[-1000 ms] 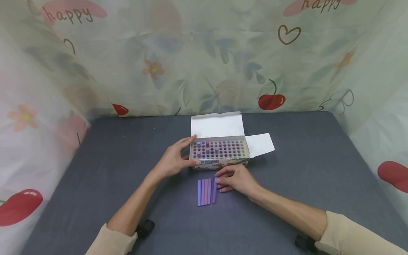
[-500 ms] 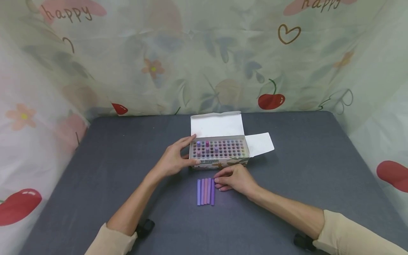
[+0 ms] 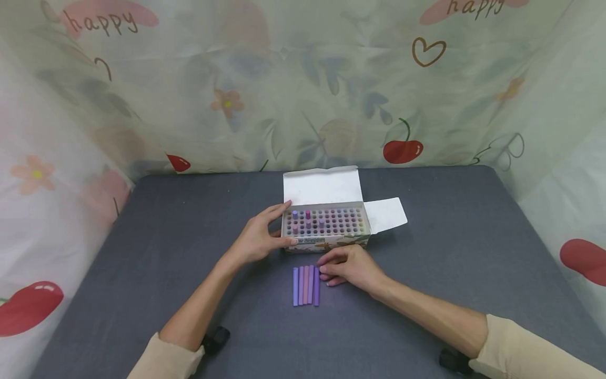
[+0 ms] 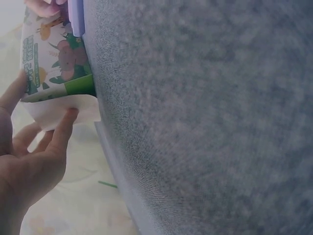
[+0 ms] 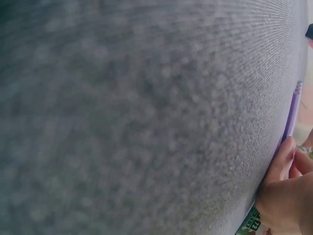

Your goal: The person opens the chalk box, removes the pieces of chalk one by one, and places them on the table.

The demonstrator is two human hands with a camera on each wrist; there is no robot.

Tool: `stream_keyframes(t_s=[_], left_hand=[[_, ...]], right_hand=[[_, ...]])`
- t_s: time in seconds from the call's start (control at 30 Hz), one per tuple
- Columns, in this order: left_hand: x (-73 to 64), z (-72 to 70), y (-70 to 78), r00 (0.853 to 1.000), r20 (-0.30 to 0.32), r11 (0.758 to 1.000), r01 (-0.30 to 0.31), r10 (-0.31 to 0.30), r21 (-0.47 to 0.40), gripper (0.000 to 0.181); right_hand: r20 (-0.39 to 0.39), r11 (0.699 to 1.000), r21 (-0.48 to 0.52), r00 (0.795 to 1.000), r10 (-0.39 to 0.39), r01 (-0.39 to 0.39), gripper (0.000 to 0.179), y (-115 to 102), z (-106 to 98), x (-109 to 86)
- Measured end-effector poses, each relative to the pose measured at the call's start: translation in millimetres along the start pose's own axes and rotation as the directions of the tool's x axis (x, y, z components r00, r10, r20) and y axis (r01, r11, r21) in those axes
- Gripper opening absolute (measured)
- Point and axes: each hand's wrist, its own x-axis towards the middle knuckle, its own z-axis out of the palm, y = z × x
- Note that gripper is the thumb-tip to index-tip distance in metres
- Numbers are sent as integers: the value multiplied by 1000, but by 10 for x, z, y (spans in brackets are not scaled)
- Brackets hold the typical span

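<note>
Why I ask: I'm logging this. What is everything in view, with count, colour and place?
Table: one, dark grey, under box
Box: one, printed white, far middle of table
Flaps: two seen, white, back and right
Standing sticks: five visible, purple and pink, inside box
Loose sticks: five, purple and pink, before box
Patterned cloth: count unclear, pale, behind and beside table
Sleeves: two, beige, bottom left and right
Devices: two, black, beside sleeves
Left grip: one, bare, box's left end
Right grip: one, bare, rightmost stick

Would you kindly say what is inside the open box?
The box holds a holed tray with five protruding pink and purple sticks; their lower ends and the tray's underside are hidden.
</note>
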Motion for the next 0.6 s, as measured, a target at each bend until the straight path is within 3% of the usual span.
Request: stream_keyframes(t_s=[0.33,0.6], left_hand=[[-15,5,-4,1000,0,999,10,-10,37,88],[-3,-2,0,1000,1,1000,-5,5,2,88]], right_hand=[[58,990,-102,995,-87,92,21,-69,-24,-34],[118,960,-202,978,-172,193,22,-269,-114,-75]])
